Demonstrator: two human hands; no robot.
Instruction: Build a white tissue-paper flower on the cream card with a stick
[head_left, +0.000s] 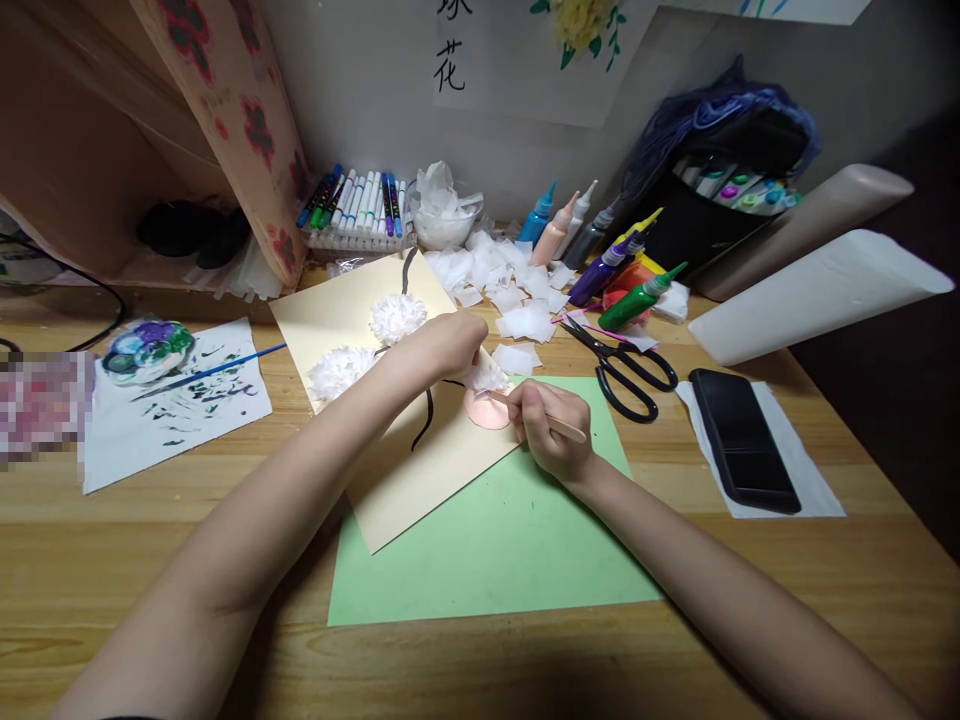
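My right hand (551, 425) grips a flat wooden craft stick (566, 430), its tip at a pink circle (486, 412) on the cream paper (420, 490). White tissue petals (487, 378) cover the circle's upper part. My left hand (461, 345) is closed just above these petals, its fingertips turned away, so what they pinch is hidden. Two fluffy white tissue flowers, an upper flower (399, 318) and a left flower (341, 372), stand on the cream paper near black painted stems (424, 420). My left forearm covers part of the paper.
Green paper (480, 570) lies beneath the cream sheet. Loose tissue pieces (525, 322), paint bottles (551, 235), and black-handled scissors (626, 375) are beyond my hands. A phone (742, 440) lies at right; a paint palette (146, 350) and blue brush (225, 367) at left.
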